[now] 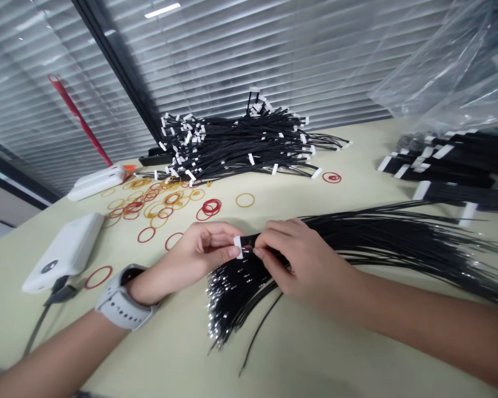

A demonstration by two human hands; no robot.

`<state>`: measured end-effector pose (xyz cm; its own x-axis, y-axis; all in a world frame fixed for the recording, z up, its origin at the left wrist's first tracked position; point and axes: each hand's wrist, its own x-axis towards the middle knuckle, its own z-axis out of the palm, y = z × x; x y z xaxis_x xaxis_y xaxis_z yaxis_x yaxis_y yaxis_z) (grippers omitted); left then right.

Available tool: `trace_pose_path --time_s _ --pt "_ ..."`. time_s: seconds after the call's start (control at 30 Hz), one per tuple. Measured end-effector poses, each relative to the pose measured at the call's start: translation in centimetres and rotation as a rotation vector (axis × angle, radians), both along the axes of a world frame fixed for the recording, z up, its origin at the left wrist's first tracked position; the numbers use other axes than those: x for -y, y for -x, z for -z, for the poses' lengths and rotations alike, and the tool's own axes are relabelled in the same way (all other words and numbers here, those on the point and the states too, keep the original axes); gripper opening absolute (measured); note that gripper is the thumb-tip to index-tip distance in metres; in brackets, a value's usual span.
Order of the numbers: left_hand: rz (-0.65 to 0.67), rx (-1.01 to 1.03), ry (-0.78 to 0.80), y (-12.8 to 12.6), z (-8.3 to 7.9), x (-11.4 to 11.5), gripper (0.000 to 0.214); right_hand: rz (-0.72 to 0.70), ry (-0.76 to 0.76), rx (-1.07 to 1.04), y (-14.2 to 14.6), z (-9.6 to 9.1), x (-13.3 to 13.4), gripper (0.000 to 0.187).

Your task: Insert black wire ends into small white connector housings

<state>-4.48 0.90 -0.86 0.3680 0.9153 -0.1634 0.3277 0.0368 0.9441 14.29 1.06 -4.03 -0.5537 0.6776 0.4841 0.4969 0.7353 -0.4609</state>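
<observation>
The left hand [201, 249] has its thumb and fingers clamped on a small white connector [238, 247], which sits right at the fingertips, between the two hands. The right hand [292, 251] has thumb and forefinger pinched together on a thin black wire [249, 250] just beside the connector; whether its tip is inside I cannot tell. Beneath both lies a bundle of loose wires [377, 235] across the table [170, 348].
</observation>
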Motion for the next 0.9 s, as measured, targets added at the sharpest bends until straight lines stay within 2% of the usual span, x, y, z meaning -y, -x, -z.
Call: trace_pose_path --time_s 0.37,0.9 --pt "0.054 0.011 -0.003 -0.18 0.03 0.10 0.003 -0.008 0.024 -0.017 0.19 0.17 -0.06 0.015" --pt "0.036 0.013 0.016 -0.03 0.18 -0.04 0.006 -0.004 0.184 -0.057 0.35 -0.43 -0.15 0.014"
